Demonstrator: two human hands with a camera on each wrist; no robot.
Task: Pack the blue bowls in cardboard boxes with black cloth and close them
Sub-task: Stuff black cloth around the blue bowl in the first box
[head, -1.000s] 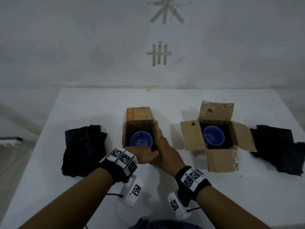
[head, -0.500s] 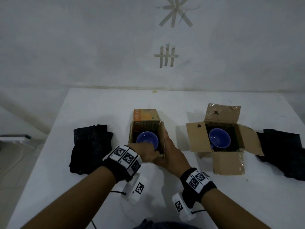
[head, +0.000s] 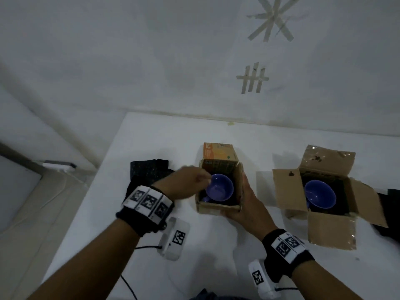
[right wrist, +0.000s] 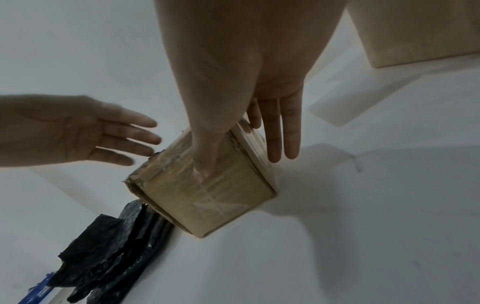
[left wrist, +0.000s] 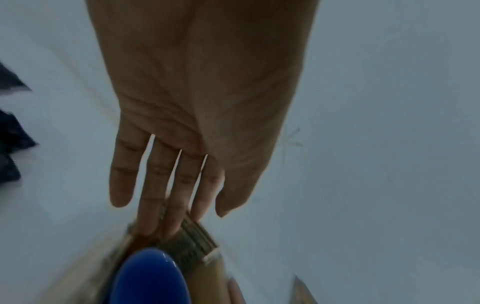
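Observation:
A small cardboard box [head: 218, 207] stands mid-table with a blue bowl [head: 219, 187] inside on black lining. My left hand [head: 194, 178] hovers over the box's left edge, fingers straight and spread, holding nothing; the left wrist view shows the same flat hand [left wrist: 166, 205] above the bowl [left wrist: 150, 275]. My right hand [head: 246, 204] braces the box's near right corner: the thumb lies on the near face [right wrist: 207, 189] and straight fingers [right wrist: 275, 142] press the right side. A larger box [head: 285, 191] to the right has its flaps spread, with a second blue bowl [head: 320, 193] in it.
A black cloth [head: 147, 169] lies left of the small box, partly behind my left wrist. Another black cloth [head: 389, 215] lies at the right edge, beside the larger box. The white table [head: 164, 135] ends at a white wall behind; its left edge drops to the floor.
My left hand has left the small box's near side, opened, and moved up and left over its left edge. The right hand stays against the box's right side.

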